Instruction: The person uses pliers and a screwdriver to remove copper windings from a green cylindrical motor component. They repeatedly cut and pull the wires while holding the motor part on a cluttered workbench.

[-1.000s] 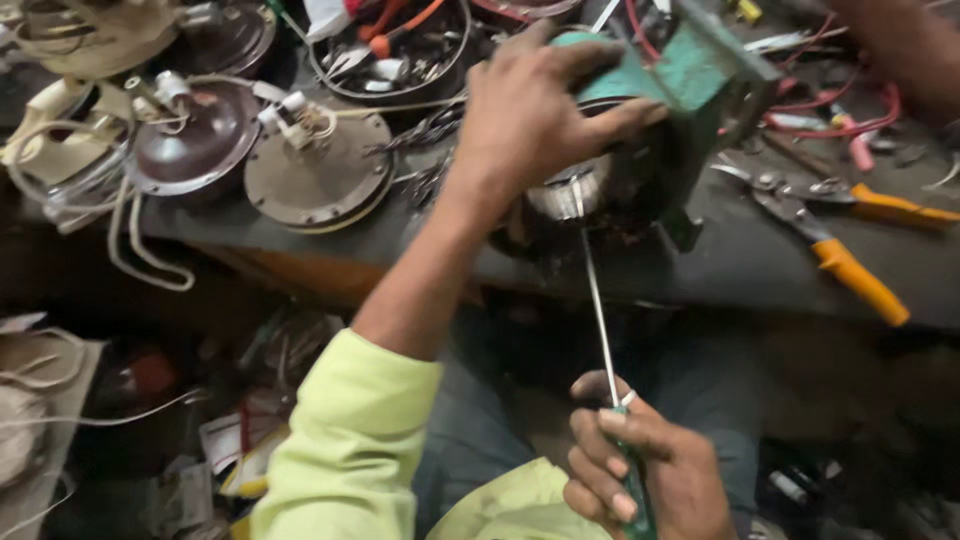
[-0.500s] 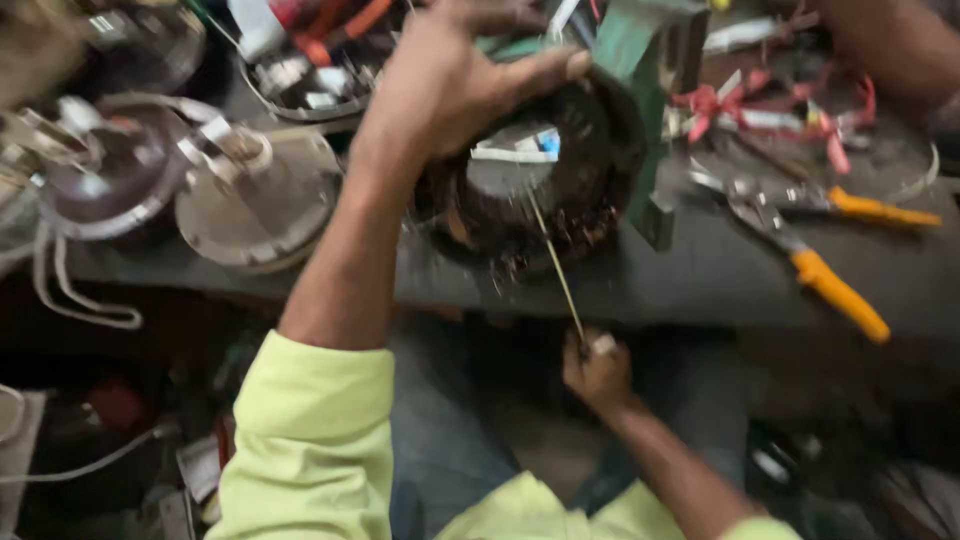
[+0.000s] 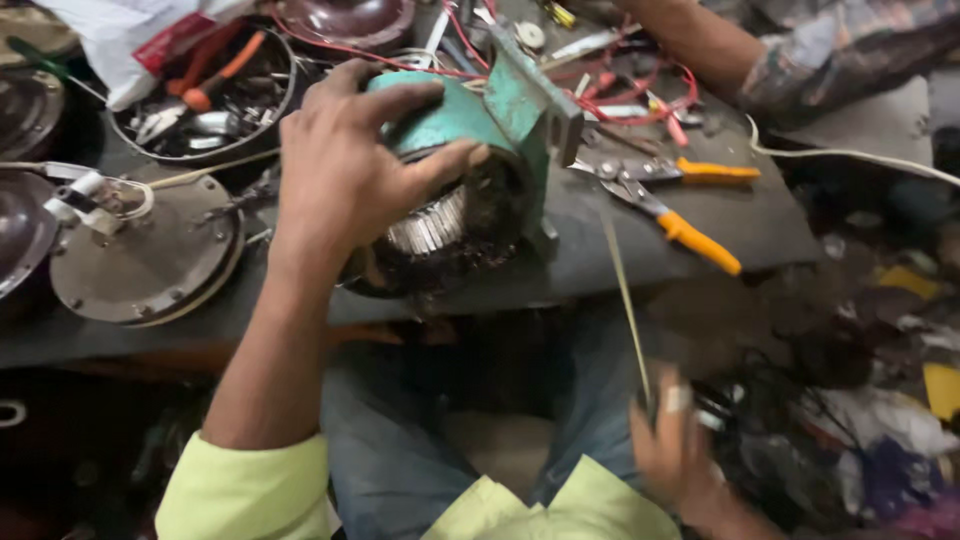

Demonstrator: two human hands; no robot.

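My left hand is stretched out, fingers spread and curled down. My right hand is low, blurry, closed.

Motor housing teal-green, silvery laminations inside. Pliers orange-handled. Sleeves pale yellow-green. Wires red. Round cover dull grey-brown. Bench dark grey. Co-worker's sleeve mottled grey pattern.

The green cast-metal motor housing sits at the counter's front edge; round grey metal cover plate left, orange-handled pliers right, dark round bowl of tools behind.
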